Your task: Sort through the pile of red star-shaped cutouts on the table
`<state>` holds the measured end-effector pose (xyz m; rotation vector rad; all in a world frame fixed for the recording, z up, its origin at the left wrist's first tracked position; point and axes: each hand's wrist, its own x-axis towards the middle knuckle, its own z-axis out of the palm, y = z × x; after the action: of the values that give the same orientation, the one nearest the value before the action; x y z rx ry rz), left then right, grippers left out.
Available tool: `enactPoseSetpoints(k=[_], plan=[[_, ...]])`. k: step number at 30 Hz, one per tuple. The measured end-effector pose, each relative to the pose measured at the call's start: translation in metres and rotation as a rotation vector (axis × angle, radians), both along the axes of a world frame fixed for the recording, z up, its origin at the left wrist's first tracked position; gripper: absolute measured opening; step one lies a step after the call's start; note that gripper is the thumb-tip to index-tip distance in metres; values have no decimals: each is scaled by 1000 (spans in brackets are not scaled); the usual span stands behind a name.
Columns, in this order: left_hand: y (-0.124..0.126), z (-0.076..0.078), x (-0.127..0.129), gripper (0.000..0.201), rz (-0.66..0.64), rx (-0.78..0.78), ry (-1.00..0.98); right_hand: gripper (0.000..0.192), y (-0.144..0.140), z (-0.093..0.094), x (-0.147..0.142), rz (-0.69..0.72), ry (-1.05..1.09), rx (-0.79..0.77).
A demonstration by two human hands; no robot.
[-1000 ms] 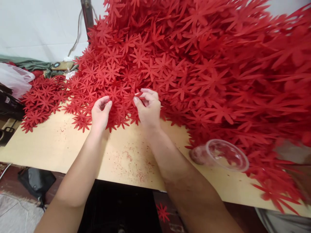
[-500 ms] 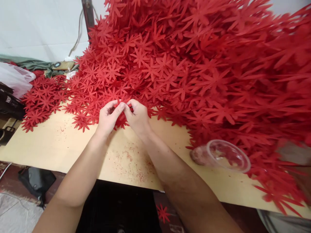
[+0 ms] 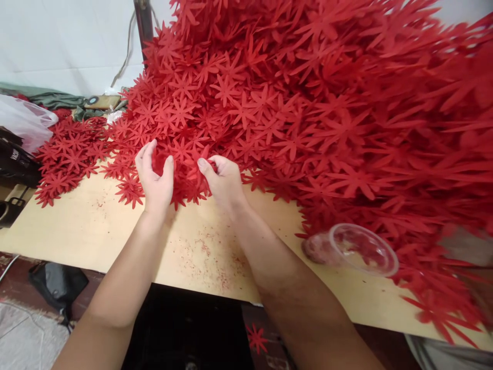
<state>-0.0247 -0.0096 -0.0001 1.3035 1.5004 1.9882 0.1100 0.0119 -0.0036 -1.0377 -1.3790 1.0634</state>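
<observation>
A huge heap of red flower-shaped cutouts (image 3: 308, 103) covers the back and right of a tan board (image 3: 77, 226). My left hand (image 3: 154, 180) sits at the heap's near edge, thumb and fingers curled around a few red cutouts (image 3: 158, 160). A little to the right, my right hand (image 3: 224, 181) pinches other red cutouts (image 3: 194, 172) between thumb and bent fingers. Loose cutouts lie between the two hands.
A clear plastic cup (image 3: 358, 249) lies on its side at the right, against the heap. A smaller patch of cutouts (image 3: 65, 159) lies at the left, near a plastic bag (image 3: 23, 121) and a dark object (image 3: 15, 164). Red crumbs dot the board. One cutout (image 3: 257, 338) is on the floor.
The hands met and pinched one cutout together half a second ago. They have since parted, the left moving left and up into the heap's edge.
</observation>
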Motion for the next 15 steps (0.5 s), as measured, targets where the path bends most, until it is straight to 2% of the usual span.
enactPoseSetpoints(k=[2, 4, 6, 11, 13, 15], plan=[[-6, 4, 6, 24, -113, 3, 77, 47, -1, 2, 1, -23, -36, 28], [-10, 6, 14, 20, -290, -73, 72, 53, -2, 4, 1, -20, -44, 47], [-11, 6, 20, 17, -385, -150, 37, 54, -3, 3, 0, 26, -5, 46], [-5, 4, 21, 12, -299, -158, -143, 45, -4, -1, -6, 268, 148, -46], [-1, 3, 16, 13, -248, -155, -230, 37, -2, -4, -6, 267, 156, -69], [1, 2, 10, 13, -211, -163, -310, 28, 1, -6, -4, 187, 133, -79]])
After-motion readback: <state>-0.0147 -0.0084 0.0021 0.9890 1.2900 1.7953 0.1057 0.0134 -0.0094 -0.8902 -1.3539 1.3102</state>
